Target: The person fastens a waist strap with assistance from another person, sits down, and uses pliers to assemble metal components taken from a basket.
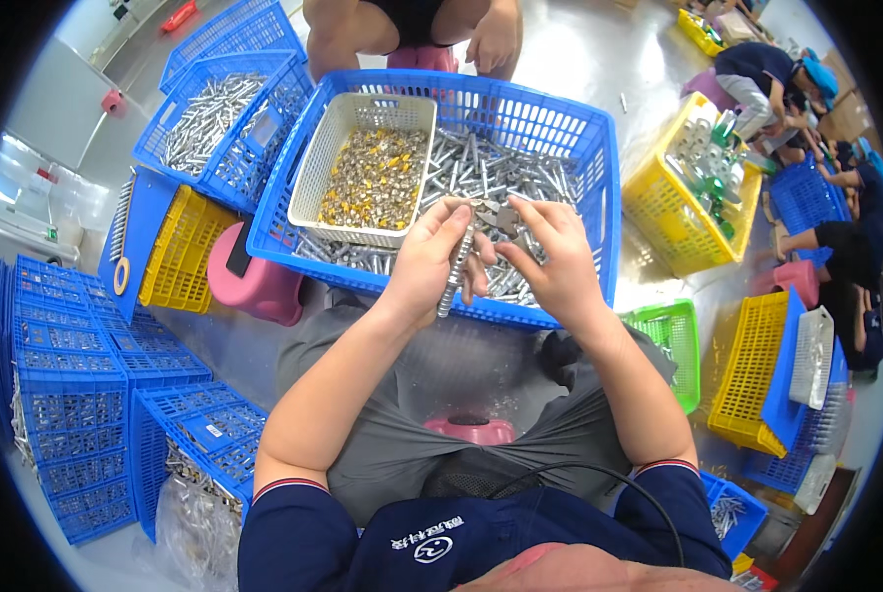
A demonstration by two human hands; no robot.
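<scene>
Left hand: our left hand (431, 259) is closed around a long threaded metal bolt (457, 268), held nearly upright over the near wall of the big blue crate (599, 187).
Right hand: our right hand (550, 259) is pinched together on a small metal fitting (500, 215) at the bolt's top end, touching it.
Handling: we judge the bolt stiff, fairly heavy for its size and likely slick; the threaded shank gives the surest hold, with the fitting taken at its edges.
Crate: loose bolts (520, 178) fill its right side behind our hands.
Inner basket: a cream basket (315, 173) of small brass-coloured nuts (374, 178) sits in the crate's left half.
Floor: more blue crates at left, yellow baskets (658, 197) at right.
</scene>
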